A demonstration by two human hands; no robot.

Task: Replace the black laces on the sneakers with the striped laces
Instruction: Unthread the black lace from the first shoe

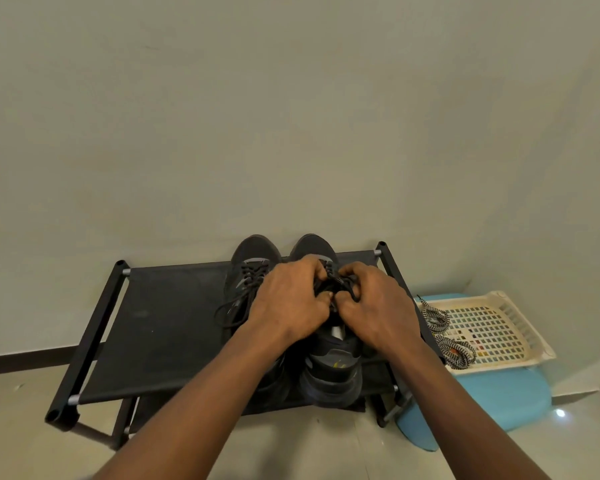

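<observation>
Hands at frame centre: my left hand (pixel 288 299) and right hand (pixel 378 306) curled, pinching the black laces (pixel 340 281) of the right-hand sneaker (pixel 329 372), whose long axis ran up-frame; striped laces (pixel 456 351) lay at right, nearer my right hand.

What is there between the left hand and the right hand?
Head view: black laces of one sneaker; left hand and right hand both grip them.

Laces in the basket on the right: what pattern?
Black-and-white stripes on the laces, lying in the cream basket; head view shows them best.
</observation>
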